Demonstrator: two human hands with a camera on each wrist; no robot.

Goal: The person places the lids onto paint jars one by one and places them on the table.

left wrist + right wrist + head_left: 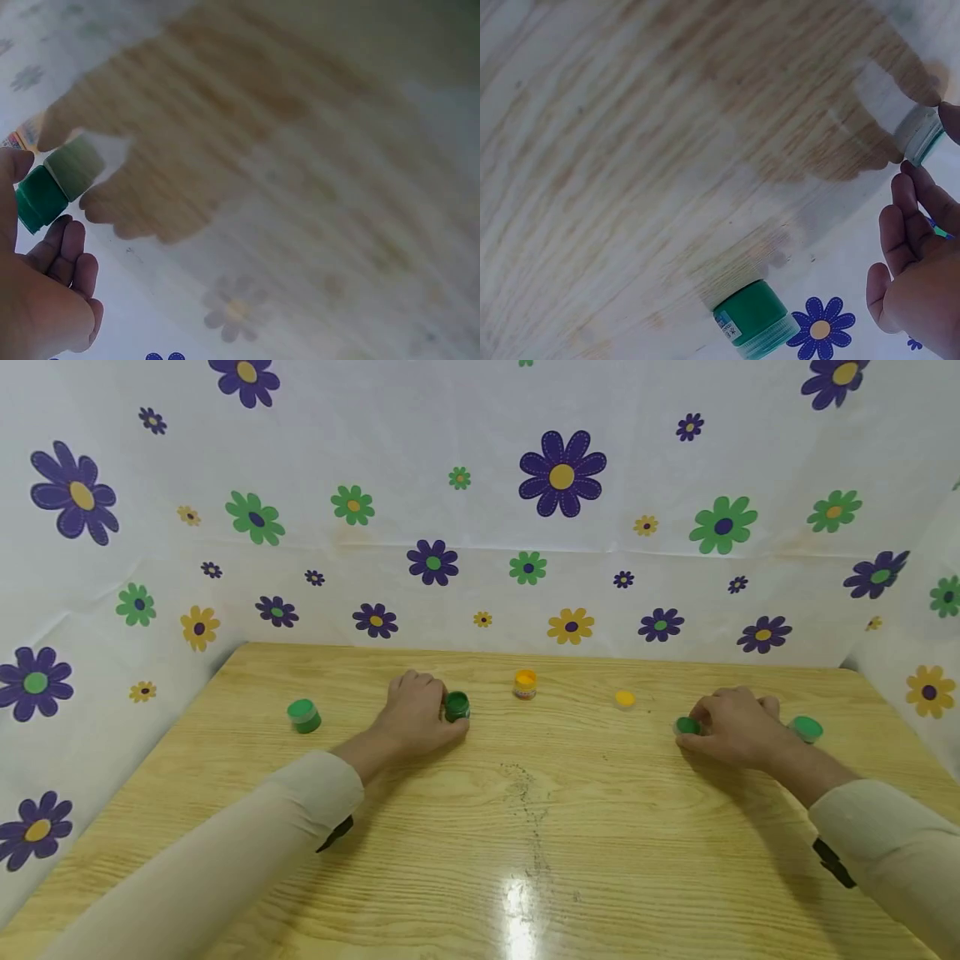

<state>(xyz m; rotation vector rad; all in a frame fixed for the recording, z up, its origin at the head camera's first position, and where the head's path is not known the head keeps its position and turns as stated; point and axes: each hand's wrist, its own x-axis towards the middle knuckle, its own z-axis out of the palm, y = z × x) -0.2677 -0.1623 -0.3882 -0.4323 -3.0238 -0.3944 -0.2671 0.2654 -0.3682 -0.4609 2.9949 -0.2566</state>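
In the head view my left hand is at a small open jar of dark green paint left of centre, with thumb and fingers on its sides. The left wrist view shows that green jar between the thumb and fingertips. On the right, my right hand pinches a small clear lid with green inside between thumb and fingertips, at the tabletop. The right wrist view shows the lid edge-on at the fingertips; whether it touches the table is unclear.
A closed green paint jar stands at the left, and another is just beyond the right hand. An open yellow paint jar and a yellow lid sit between the hands. A flowered cloth hangs behind the wooden table.
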